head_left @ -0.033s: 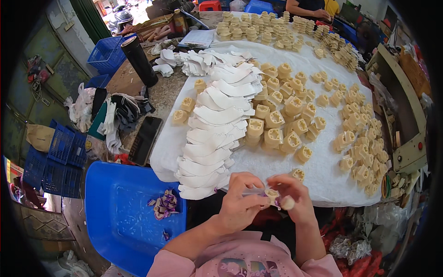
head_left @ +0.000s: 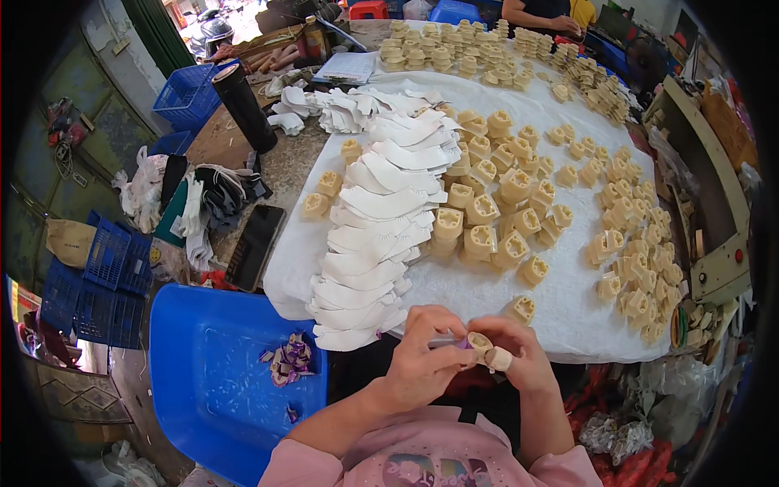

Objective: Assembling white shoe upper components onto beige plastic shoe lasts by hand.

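Note:
Close in front of my chest, both hands meet over a small cream moulded piece (head_left: 479, 340) with a round hollow facing up. My left hand (head_left: 415, 361) pinches a pale strip with purple on it (head_left: 456, 342), pressed against the side of that piece. Fingers of my right hand (head_left: 526, 353) curl round the cream piece from the right, and a rounded cream block (head_left: 498, 359) juts out below the fingertips. Whether block and piece are one part, I cannot tell. Nearest on the table is a single cream moulded piece (head_left: 522, 308), with many like it (head_left: 513, 249) behind.
Overlapping white curved sheets (head_left: 369, 235) run down the left of the white-covered table (head_left: 596, 329). A blue tub (head_left: 219, 406) with purple-and-cream scraps (head_left: 289, 361) stands at my left. Beyond are a black cylinder (head_left: 243, 109) and a phone (head_left: 255, 247). Another person's hand (head_left: 565, 24) shows far off.
The cream piece has turned in my fingers, so its hollow shows more. The rounded block sits slightly farther left, and my right fingers have closed in around the piece.

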Demonstrator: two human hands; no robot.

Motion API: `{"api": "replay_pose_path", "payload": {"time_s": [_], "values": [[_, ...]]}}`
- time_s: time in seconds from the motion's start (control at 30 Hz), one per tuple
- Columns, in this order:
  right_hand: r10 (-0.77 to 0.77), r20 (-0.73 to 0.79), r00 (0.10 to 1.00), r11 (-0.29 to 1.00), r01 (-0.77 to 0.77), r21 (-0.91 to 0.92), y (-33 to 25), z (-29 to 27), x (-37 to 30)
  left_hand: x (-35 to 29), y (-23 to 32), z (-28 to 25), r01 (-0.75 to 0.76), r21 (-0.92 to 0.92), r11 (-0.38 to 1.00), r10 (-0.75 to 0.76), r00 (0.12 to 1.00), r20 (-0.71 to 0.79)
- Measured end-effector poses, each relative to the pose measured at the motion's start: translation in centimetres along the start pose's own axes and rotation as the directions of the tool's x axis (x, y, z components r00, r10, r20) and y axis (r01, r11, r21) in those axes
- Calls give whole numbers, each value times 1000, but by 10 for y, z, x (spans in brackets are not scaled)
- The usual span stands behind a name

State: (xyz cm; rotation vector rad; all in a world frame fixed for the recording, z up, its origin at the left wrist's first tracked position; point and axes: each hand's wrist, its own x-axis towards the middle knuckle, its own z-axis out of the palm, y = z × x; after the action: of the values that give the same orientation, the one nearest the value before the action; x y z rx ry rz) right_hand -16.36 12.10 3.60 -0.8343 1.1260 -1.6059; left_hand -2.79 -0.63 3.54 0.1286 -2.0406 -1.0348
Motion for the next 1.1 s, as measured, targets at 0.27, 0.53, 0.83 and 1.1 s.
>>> {"api": "replay_pose_path", "payload": {"time_s": [0.27, 0.53, 0.83, 1.1], "values": [[-414, -42, 909, 825, 355, -441, -1, -4, 6, 0, 6, -5, 290, -363, 886, -235, 954, 188], [-465, 88, 881, 662, 412, -627, 3, 17, 3, -11, 15, 13, 621, -594, 511, -439, 783, 441], [-103, -26, 994, 987, 106, 122, 8, 10, 7, -12, 24, 25, 519, -698, 494, -404, 847, 344], [-208, 83, 975, 977, 212, -38, 11, 23, -3, -26, 32, 35, 343, -563, 752, -306, 938, 164]]}}
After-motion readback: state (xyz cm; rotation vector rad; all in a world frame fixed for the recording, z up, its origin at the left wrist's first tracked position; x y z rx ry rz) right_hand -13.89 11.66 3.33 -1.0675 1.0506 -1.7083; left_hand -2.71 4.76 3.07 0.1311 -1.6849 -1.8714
